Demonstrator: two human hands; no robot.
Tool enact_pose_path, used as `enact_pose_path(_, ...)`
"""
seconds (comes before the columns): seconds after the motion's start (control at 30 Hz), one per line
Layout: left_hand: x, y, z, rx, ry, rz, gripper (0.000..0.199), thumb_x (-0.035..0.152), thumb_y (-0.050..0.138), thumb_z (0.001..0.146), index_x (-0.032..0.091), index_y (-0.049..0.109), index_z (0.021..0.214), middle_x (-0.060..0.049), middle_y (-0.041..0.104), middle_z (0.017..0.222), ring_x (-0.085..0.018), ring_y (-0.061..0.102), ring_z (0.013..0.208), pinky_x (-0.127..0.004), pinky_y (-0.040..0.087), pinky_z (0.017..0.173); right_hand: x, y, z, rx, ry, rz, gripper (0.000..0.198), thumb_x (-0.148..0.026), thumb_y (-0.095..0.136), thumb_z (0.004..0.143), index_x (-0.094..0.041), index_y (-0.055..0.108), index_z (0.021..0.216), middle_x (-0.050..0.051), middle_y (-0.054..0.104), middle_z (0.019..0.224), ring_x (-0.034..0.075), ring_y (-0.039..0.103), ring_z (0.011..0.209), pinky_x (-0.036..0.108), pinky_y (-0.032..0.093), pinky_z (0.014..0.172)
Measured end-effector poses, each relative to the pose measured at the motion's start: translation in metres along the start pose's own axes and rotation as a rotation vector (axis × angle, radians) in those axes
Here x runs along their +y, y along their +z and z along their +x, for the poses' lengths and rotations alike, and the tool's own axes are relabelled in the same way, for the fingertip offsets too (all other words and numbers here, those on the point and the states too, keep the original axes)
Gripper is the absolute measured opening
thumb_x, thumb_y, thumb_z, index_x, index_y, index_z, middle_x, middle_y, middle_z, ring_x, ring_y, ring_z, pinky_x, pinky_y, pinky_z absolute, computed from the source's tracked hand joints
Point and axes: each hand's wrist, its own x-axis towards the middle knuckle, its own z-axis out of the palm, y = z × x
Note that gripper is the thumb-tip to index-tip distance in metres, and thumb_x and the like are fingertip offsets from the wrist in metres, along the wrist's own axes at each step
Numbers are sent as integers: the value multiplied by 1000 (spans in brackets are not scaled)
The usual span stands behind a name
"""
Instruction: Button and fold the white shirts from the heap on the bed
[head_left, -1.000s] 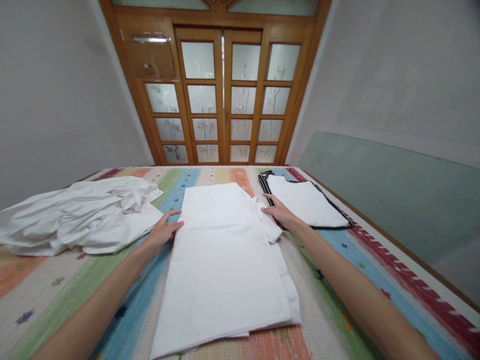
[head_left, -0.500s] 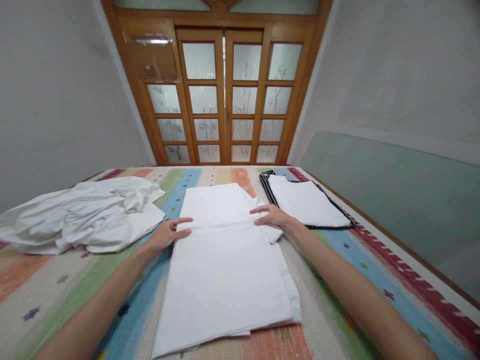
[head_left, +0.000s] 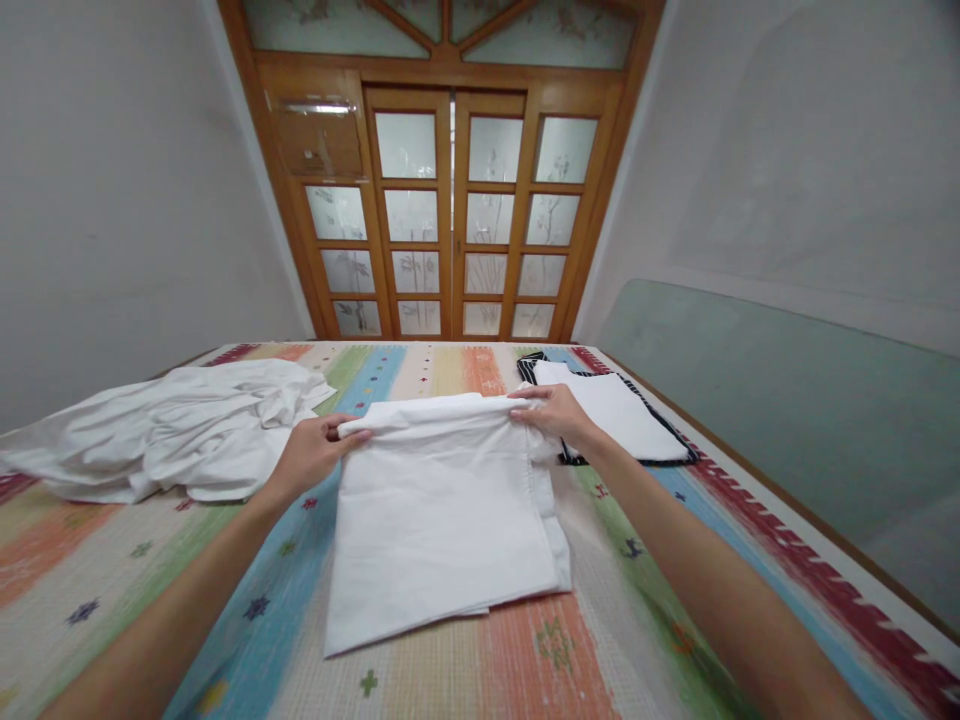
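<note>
Head camera is showing, at the left side of the frame, a grey wall (head_left: 112, 200), and below it a crumpled white cloth (head_left: 172, 430) is lying in a loose heap on a striped cover (head_left: 420, 690). This cover is spreading across the lower frame, with coloured bands and small star and flower marks.

Just beside the heap, left of the centre, the left hand (head_left: 311, 452) is pinching the left end of a folded white cloth (head_left: 442, 520) between thumb and fingers. This folded white cloth is occupying the centre and lower centre of the frame. Its upper edge is forming a thick fold between the two hands, while its lower part is resting flat on the cover.

Behind it, at the upper centre, a wooden door (head_left: 447, 215) with glass panes is standing. Right of the centre, the right hand (head_left: 559, 415) is pinching the other end of the upper edge, also with thumb and fingers.

Near this hand, at the middle right, a white piece (head_left: 626, 420) is lying on a black striped cloth (head_left: 529, 368). Farther right, a pale green board (head_left: 750, 370) is standing along the bed side.
</note>
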Motion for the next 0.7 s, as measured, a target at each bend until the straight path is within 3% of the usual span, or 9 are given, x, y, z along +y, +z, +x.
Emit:
enact_pose_path(0.2,5,-8,0,111,251,221,53,69,57,73,19,70,68,-2,62,66,-15,53,60,-25,42,59,4,3,0,238,-253,-308,29,-31,83,63,-19,78,89,9,67,96,27,60,98,41,49,91)
enact_pose_path(0.37,10,-11,-3,148,354,132,55,72,54,75,19,68,73,-8,66,91,-20,60,82,-29,48,74,-4,3,-7,410,-471,-431,14,-29,78,71,-23,76,82,10,57,114,29,50,114,48,40,102)
enact_pose_path(0.43,15,-13,-7,112,289,68,55,72,53,76,19,64,71,-5,66,81,-18,57,72,-26,47,64,-13,0,-11,367,-560,-456,7,-26,71,77,-23,74,83,9,60,112,27,52,111,49,38,104)
enact_pose_path(0.57,28,-19,-17,118,163,-34,57,74,51,75,19,56,62,1,51,54,-13,44,53,-23,36,45,-36,-8,-22,206,-672,-538,14,-15,56,82,-23,67,87,5,67,88,24,61,90,49,36,106)
enact_pose_path(0.7,41,-28,-27,194,146,-207,58,75,63,65,18,57,58,0,53,54,-12,44,52,-21,35,42,-69,-24,-40,186,-652,-641,7,-20,58,82,-20,65,85,7,69,83,25,61,84,39,46,86)
